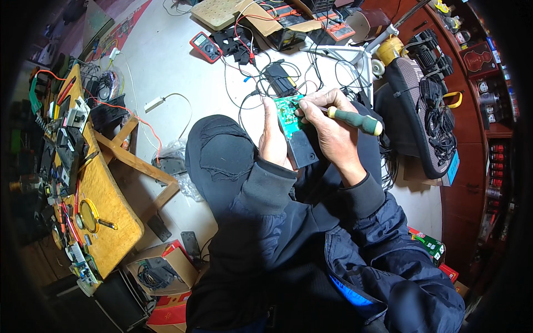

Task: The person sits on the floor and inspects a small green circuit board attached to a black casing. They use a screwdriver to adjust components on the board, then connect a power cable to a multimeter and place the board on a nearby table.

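Note:
Above my lap, my left hand (pixel 272 136) is closed round a green circuit board (pixel 287 115) with a black plastic housing (pixel 301 149) at its near end. My right hand (pixel 335 130) grips a screwdriver (pixel 355 119) with a green handle and a pale yellow end. The tool's shaft runs left between my fingers toward the upper part of the board; its tip is partly hidden by the fingers, so contact cannot be made out. Just beyond the board lies a black power adapter (pixel 280 79) on the floor among cables.
A red multimeter (pixel 206 48) lies on the floor ahead. On the left, a wooden workbench (pixel 119 222) carries tools, wires and a magnifying glass (pixel 90 215). A black padded seat part (pixel 413 114) draped with cables leans at the right. A cardboard box (pixel 186 272) sits lower left.

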The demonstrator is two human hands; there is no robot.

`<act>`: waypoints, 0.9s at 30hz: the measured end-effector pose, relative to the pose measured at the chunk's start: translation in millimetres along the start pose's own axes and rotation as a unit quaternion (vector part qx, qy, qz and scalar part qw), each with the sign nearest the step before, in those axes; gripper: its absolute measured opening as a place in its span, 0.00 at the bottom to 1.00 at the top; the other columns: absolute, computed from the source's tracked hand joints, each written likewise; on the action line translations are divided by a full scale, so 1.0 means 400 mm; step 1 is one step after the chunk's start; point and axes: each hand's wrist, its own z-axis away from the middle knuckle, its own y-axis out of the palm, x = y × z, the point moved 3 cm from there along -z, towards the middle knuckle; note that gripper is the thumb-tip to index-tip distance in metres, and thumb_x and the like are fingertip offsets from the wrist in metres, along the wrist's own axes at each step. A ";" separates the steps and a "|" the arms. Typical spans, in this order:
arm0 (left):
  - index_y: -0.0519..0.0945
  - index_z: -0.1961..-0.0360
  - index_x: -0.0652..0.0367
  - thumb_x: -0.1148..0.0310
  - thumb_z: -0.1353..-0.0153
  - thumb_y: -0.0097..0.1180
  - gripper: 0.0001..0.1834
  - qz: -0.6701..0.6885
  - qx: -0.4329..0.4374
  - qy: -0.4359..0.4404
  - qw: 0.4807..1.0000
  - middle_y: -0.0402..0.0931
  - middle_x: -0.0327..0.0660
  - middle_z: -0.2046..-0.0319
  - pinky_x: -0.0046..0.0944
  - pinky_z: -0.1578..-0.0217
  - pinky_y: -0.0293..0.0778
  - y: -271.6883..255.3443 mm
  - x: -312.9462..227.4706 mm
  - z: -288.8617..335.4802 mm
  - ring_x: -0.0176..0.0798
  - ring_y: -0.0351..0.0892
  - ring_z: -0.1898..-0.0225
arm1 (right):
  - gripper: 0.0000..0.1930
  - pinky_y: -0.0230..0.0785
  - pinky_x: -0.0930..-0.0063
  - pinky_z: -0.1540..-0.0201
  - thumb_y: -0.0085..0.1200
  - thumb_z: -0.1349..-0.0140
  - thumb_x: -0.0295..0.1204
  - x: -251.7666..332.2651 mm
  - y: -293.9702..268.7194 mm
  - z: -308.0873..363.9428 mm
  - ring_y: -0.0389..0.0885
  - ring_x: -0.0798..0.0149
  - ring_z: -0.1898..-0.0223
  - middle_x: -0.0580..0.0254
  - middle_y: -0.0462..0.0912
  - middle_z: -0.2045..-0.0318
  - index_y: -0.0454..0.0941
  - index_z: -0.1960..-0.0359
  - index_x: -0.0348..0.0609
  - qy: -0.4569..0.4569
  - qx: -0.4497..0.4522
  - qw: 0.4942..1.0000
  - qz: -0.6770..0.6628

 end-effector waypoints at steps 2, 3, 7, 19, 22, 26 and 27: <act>0.72 0.40 0.60 0.36 0.23 0.31 0.37 0.007 0.008 -0.009 1.000 0.79 0.49 0.47 0.48 0.42 0.79 0.005 -0.004 0.003 0.47 0.81 0.45 | 0.06 0.76 0.76 0.61 0.64 0.37 0.24 -0.001 0.003 0.001 0.82 0.71 0.67 0.59 0.83 0.68 0.80 0.66 0.33 0.005 0.002 1.000 -0.002; 0.72 0.40 0.60 0.36 0.23 0.31 0.37 0.001 0.002 -0.007 1.000 0.79 0.49 0.47 0.48 0.42 0.80 0.004 -0.005 0.004 0.47 0.82 0.45 | 0.06 0.76 0.76 0.61 0.64 0.37 0.24 -0.001 0.004 0.001 0.82 0.71 0.67 0.59 0.83 0.68 0.81 0.66 0.33 0.006 0.004 1.000 -0.001; 0.72 0.39 0.60 0.35 0.23 0.31 0.37 -0.028 -0.006 -0.001 1.000 0.79 0.49 0.47 0.48 0.42 0.80 -0.010 -0.009 0.001 0.47 0.82 0.44 | 0.06 0.75 0.76 0.60 0.64 0.37 0.24 -0.001 0.008 -0.001 0.82 0.72 0.66 0.59 0.83 0.67 0.81 0.66 0.33 -0.006 0.015 1.000 0.008; 0.72 0.39 0.60 0.34 0.24 0.32 0.38 -0.051 -0.062 0.003 0.997 0.79 0.49 0.46 0.47 0.42 0.80 -0.051 0.005 -0.013 0.47 0.82 0.44 | 0.07 0.74 0.76 0.59 0.65 0.37 0.25 -0.005 0.013 0.003 0.81 0.71 0.65 0.59 0.83 0.67 0.82 0.65 0.33 -0.008 0.009 1.000 0.013; 0.73 0.39 0.60 0.35 0.24 0.33 0.37 -0.045 -0.055 -0.001 0.997 0.79 0.49 0.46 0.47 0.42 0.80 -0.052 0.004 -0.012 0.47 0.82 0.44 | 0.07 0.74 0.76 0.59 0.65 0.36 0.25 -0.005 0.014 0.005 0.81 0.71 0.65 0.59 0.83 0.67 0.82 0.65 0.33 -0.015 0.008 1.000 0.009; 0.73 0.39 0.59 0.36 0.23 0.34 0.37 -0.027 0.015 0.010 0.999 0.79 0.48 0.45 0.46 0.42 0.80 -0.049 0.004 -0.010 0.46 0.82 0.44 | 0.06 0.75 0.76 0.60 0.65 0.37 0.24 -0.008 0.019 0.006 0.81 0.71 0.66 0.59 0.83 0.67 0.82 0.64 0.33 -0.047 0.005 0.998 0.037; 0.73 0.38 0.59 0.36 0.23 0.34 0.37 -0.046 -0.013 0.010 0.999 0.79 0.48 0.45 0.46 0.42 0.79 -0.056 0.004 -0.012 0.46 0.82 0.44 | 0.06 0.75 0.77 0.60 0.66 0.37 0.24 -0.008 0.020 0.005 0.82 0.72 0.66 0.59 0.84 0.67 0.82 0.64 0.33 -0.067 0.008 0.997 0.048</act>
